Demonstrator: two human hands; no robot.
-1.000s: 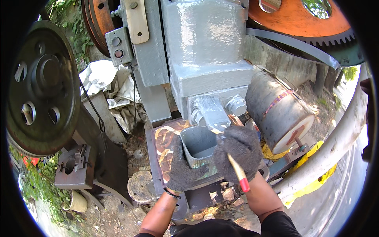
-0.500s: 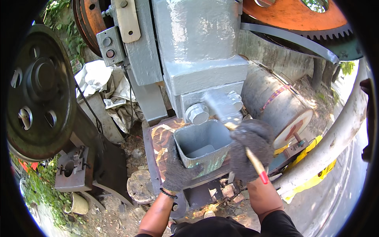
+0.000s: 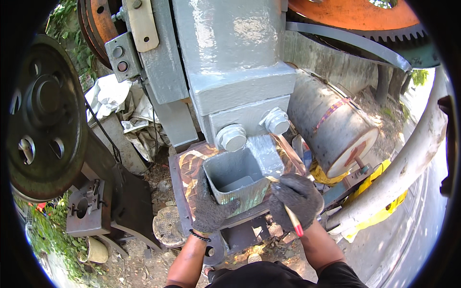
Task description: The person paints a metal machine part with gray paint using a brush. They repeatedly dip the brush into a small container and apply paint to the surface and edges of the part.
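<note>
My left hand (image 3: 211, 211), in a dark grey glove, is closed round the left side and near corner of a square paint container (image 3: 240, 198). Inside the container, grey paint coats the walls and covers part of the bottom. A paintbrush (image 3: 292, 218) with a pale, red-tipped handle is gripped in my gloved right hand (image 3: 297, 198). Its wide grey head lies at the container's right rim; whether it touches the rim, I cannot tell. Just beyond stands a grey-painted machine column (image 3: 240, 86) with two large bolts, a left bolt (image 3: 232, 137) and a right bolt (image 3: 275, 121).
The container is over a paint-stained ledge (image 3: 188, 168). To the right lie a rusty metal drum (image 3: 331, 120) and a pale pole (image 3: 394, 185). A dark flywheel (image 3: 48, 96) is at left, and an orange gear wheel (image 3: 355, 17) hangs at upper right.
My right hand has drawn the brush down and back from between the bolts to the container's right rim. My left hand keeps its hold on the container. The view has shifted slightly.
</note>
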